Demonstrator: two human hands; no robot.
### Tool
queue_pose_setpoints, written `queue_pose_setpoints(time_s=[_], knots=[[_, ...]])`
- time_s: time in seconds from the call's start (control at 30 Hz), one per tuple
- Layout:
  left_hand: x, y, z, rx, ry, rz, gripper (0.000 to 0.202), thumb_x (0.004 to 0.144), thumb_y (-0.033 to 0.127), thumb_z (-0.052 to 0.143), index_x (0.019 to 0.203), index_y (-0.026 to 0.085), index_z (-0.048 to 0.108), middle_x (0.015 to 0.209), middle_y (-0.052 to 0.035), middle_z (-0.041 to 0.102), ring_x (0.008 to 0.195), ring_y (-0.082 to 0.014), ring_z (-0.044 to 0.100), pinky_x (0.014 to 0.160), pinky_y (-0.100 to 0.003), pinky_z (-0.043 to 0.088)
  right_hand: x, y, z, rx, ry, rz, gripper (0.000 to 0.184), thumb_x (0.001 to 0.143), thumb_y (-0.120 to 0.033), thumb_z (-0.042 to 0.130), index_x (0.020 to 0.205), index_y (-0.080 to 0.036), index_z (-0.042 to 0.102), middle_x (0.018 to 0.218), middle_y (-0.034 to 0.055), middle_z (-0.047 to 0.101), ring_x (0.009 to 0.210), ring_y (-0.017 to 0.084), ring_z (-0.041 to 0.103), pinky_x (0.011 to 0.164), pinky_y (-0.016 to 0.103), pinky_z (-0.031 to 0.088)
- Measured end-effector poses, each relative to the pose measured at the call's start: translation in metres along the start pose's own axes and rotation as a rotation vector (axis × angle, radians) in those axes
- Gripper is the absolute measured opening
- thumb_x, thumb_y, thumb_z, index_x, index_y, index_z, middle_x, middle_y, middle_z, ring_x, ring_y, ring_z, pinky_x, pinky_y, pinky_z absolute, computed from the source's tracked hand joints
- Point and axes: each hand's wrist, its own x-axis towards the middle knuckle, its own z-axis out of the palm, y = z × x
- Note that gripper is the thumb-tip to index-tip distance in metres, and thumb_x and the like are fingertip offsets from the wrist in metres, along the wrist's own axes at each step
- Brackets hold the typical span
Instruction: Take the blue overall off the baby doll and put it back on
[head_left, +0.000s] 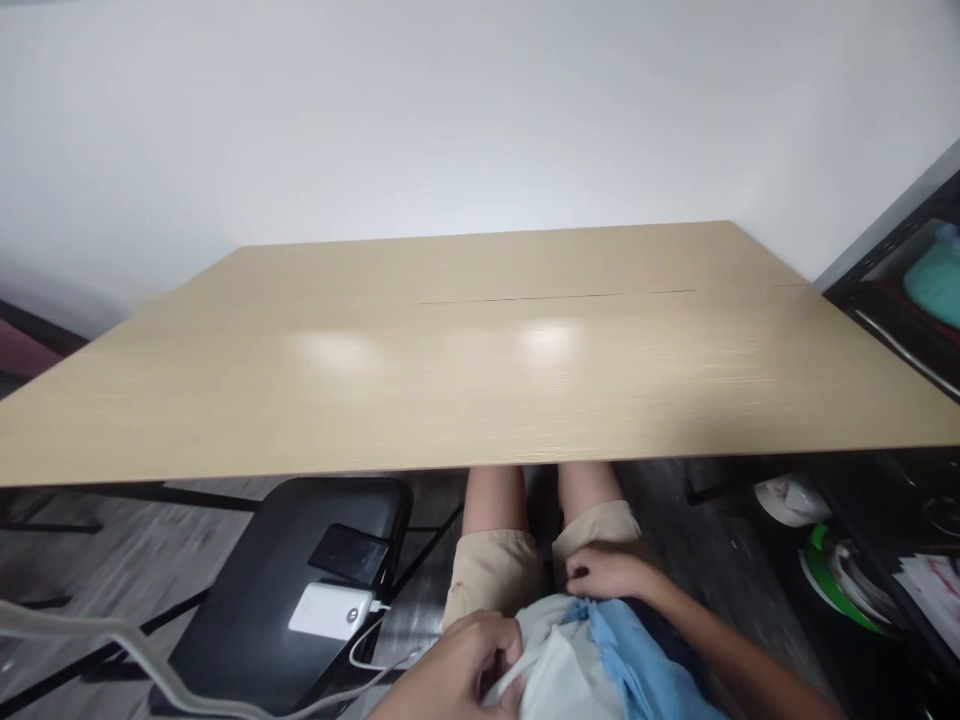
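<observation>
My left hand (480, 655) is low in the head view, its fingers curled against the white part of the shirt (566, 675) at my waist. A fold of the shirt lies between thumb and fingers. My right hand (609, 573) lies on my lap above the beige shorts (499, 575). Its fingers are curled in, and I see nothing in them. The shirt's blue part (637, 660) is bunched just below this hand. Both hands are below the near edge of the wooden table (450, 390).
A black folding chair (247, 600) on the left carries a dark phone (349, 555) and a white power bank (330, 611) with a white cable (360, 650). On the right stands a dark shelf (862, 500) with a green-rimmed round item (832, 580). A white wall (480, 120) backs the table.
</observation>
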Motion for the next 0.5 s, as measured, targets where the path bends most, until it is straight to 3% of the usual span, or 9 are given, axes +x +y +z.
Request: queue_pose_setpoints(time_s=[0.13,0.23,0.5], knots=[[-0.008,-0.005,-0.003,-0.026,0.005,-0.063,0.021,0.086,0.032,0.068,0.103,0.02,0.074,0.109,-0.0018,0.079,0.1,-0.0201,0.068,0.089,-0.026,0.051,-0.035,0.017,-0.008,0.078,0.135,0.019,0.016,0.088,-0.011,0.065,0.08,-0.021,0.075,0.089,0.005,0.079,0.088,0.024,0.073,0.077,0.034,0.052],[-0.008,-0.009,0.001,-0.066,0.005,-0.072,0.022,0.087,0.034,0.069,0.103,0.02,0.073,0.109,-0.0024,0.078,0.101,-0.0209,0.068,0.089,-0.026,0.051,-0.053,0.028,-0.003,0.11,0.248,0.042,0.018,0.092,-0.014,0.06,0.08,-0.023,0.071,0.089,0.0087,0.081,0.09,0.028,0.074,0.078,0.038,0.052],[-0.005,-0.017,0.015,-0.163,0.026,-0.088,0.03,0.085,0.042,0.074,0.105,0.02,0.072,0.111,-0.0046,0.076,0.102,-0.0221,0.063,0.093,-0.027,0.051,-0.065,0.073,-0.001,0.113,0.317,0.14,0.022,0.092,-0.039,0.055,0.077,-0.023,0.061,0.092,0.0113,0.08,0.093,0.03,0.074,0.082,0.04,0.049]])
